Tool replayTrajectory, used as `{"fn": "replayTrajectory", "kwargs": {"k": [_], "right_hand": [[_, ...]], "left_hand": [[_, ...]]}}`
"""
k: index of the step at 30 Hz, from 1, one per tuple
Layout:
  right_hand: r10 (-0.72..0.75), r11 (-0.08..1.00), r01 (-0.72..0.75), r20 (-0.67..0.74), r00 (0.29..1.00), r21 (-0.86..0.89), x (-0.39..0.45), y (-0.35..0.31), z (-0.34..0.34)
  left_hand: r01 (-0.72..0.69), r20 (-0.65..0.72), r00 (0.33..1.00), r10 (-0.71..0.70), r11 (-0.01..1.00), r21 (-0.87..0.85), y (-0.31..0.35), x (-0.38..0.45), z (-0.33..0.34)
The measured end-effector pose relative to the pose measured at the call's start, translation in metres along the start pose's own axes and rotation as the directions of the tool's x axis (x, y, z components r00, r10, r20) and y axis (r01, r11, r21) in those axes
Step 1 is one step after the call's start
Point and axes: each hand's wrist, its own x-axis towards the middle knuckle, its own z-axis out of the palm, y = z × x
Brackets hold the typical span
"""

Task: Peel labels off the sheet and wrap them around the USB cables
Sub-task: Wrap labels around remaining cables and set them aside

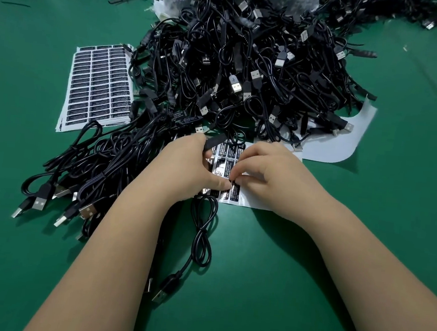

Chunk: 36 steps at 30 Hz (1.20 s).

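A partly used label sheet (251, 203) with black labels lies on the green table under both hands. My left hand (188, 165) grips a black USB cable (201, 233); its flat black end sticks up past my fingers and its looped cord trails toward me to a USB plug. My left thumb presses on the sheet. My right hand (270, 170) pinches the edge of a black label (234, 189) on the sheet with thumb and forefinger.
A big heap of black USB cables (248, 69) fills the middle behind the sheet. Labelled cables (83, 176) lie bundled at the left. A full label sheet stack (97, 87) sits far left. An empty white backing sheet (348, 140) curls at the right.
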Motion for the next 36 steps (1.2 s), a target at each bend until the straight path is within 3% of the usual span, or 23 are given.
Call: {"fn": "replayTrajectory", "kwargs": {"k": [3, 14, 27, 36], "right_hand": [[-0.003, 1.000, 0.002, 0.059, 0.998, 0.013, -0.005, 0.000, -0.005], [-0.010, 0.928, 0.065, 0.150, 0.989, -0.367, -0.016, -0.021, 0.004], [-0.018, 0.920, 0.062, 0.116, 0.993, -0.387, -0.023, -0.030, 0.005], [-0.049, 0.923, 0.116, 0.188, 0.981, -0.366, -0.015, -0.019, -0.005]], "left_hand": [[-0.008, -0.020, 1.000, 0.007, 1.000, -0.017, -0.001, 0.000, 0.000], [-0.036, -0.127, 0.991, 0.033, 0.999, -0.020, -0.003, 0.001, 0.005], [-0.023, -0.077, 0.997, 0.024, 1.000, 0.005, 0.001, -0.005, 0.002], [-0.038, -0.081, 0.996, 0.038, 0.999, -0.003, -0.001, -0.004, 0.004]]}}
